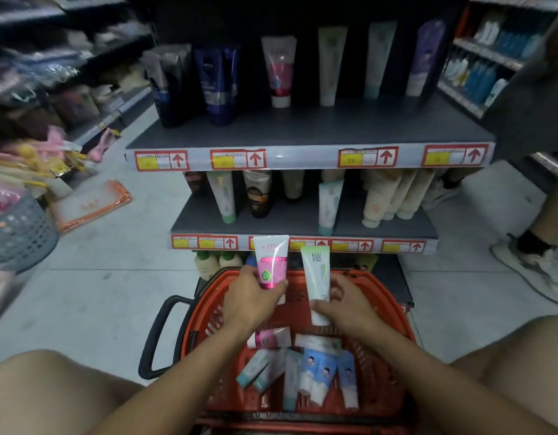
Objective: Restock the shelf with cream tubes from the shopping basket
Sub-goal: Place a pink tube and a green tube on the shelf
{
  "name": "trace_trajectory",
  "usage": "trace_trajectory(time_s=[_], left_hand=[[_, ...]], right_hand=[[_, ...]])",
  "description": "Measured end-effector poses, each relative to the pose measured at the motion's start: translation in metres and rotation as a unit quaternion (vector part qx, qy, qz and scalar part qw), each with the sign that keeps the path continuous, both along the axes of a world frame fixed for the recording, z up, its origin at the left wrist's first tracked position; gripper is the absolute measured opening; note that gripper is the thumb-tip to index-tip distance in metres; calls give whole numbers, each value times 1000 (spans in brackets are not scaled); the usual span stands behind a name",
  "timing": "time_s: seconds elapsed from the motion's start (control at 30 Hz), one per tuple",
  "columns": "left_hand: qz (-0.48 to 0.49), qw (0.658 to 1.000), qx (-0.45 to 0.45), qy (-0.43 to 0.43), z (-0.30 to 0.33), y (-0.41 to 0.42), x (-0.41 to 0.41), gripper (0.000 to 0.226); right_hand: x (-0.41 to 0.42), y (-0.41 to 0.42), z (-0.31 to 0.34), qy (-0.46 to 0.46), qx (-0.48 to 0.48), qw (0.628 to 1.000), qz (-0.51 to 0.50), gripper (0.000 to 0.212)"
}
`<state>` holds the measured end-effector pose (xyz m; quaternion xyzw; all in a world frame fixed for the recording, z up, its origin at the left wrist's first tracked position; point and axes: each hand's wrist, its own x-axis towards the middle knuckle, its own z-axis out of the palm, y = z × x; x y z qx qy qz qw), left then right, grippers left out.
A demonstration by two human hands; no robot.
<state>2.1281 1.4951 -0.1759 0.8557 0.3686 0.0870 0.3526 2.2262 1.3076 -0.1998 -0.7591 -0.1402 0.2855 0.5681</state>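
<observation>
We are lifting two cream tubes above the red shopping basket (394, 309), our left hand (249, 296) gripping the pink tube (270, 262), our right hand (346, 304) gripping the white-green tube (317, 277). Carrying both to the far shelf (303, 226) risks toppling the standing tubes there.

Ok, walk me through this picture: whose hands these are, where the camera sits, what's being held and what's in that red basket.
There is no machine here. A person wears a wide-angle camera on the head, so you look forward and down along their own arms. That is why the edges bend.

The left hand grips a pink and white cream tube by its lower end, held upright. The right hand holds a white and green tube the same way. Both are lifted above an orange-red shopping basket standing on the floor between the person's knees.

More tubes lie in the basket: a pink one, some teal-capped ones and blue ones.

Ahead stands the grey shelf, with tubes standing cap-down on two levels and red arrow price tags along the edges. Another person's foot shows at the right.
</observation>
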Motion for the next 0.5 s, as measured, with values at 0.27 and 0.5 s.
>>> trace_trajectory(time_s=[0.27, 0.5], left_hand=[[9, 990, 73, -118, 87, -11, 15, 55], [-5, 975, 108, -195, 158, -17, 37, 50]], right_hand=[[20, 4, 95, -127, 81, 988, -25, 51], [48, 15, 171, -204, 140, 967, -59, 51]])
